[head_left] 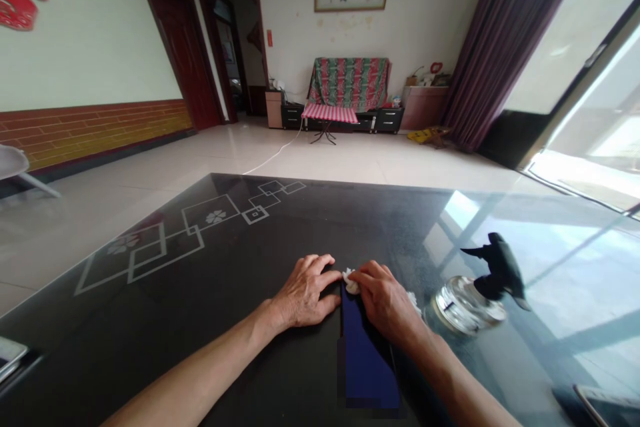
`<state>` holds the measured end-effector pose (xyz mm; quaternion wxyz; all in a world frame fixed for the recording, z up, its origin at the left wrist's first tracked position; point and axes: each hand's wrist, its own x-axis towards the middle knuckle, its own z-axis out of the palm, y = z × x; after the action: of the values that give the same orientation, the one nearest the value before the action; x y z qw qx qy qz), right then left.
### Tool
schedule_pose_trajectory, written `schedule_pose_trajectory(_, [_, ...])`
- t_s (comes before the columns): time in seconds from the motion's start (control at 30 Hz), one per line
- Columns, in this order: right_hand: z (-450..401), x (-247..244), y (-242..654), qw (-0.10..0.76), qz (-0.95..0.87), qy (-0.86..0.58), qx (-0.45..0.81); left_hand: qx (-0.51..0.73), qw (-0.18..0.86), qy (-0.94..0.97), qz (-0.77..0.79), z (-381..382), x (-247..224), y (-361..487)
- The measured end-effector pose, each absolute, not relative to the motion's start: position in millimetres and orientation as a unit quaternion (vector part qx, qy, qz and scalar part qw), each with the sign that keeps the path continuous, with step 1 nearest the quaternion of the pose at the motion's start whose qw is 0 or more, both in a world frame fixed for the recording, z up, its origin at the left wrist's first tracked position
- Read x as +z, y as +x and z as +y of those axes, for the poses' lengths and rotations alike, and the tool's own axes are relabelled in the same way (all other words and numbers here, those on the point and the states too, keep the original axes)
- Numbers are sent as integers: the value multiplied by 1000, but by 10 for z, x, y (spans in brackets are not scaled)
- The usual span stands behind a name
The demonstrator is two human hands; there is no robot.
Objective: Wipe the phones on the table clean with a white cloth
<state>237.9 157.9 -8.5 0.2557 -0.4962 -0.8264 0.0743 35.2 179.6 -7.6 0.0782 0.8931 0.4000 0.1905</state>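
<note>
A crumpled white tissue (351, 283) is pinched in the fingers of my right hand (387, 300). It presses on the far end of a flat, dark blue rectangular object (370, 360) that lies on the glossy black table (280, 380). Beside that object's left edge rests my left hand (309, 292), its fingers apart and their tips touching or close to the edge. More white tissue (413, 300) shows just past my right hand, partly hidden by it. To the right, a clear spray bottle with a black trigger head (470, 305) stands on the table.
A light-coloured flat device (11, 355) lies at the table's left edge, cut off by the frame. Another dark device (607, 405) sits at the bottom right corner. Beyond the table stands a small folding table with a pink striped cover (330, 113). Window light reflects off the tabletop's right side.
</note>
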Motion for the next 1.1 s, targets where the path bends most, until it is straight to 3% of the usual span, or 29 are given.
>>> schedule_pose_trajectory(0.83, [1363, 16, 2490, 221, -808, -540, 77, 197, 137, 899, 367, 1865, -197, 302])
schedule_pose_trajectory(1.1, [942, 9, 2549, 203, -813, -536, 99, 201, 134, 897, 370, 1864, -204, 312])
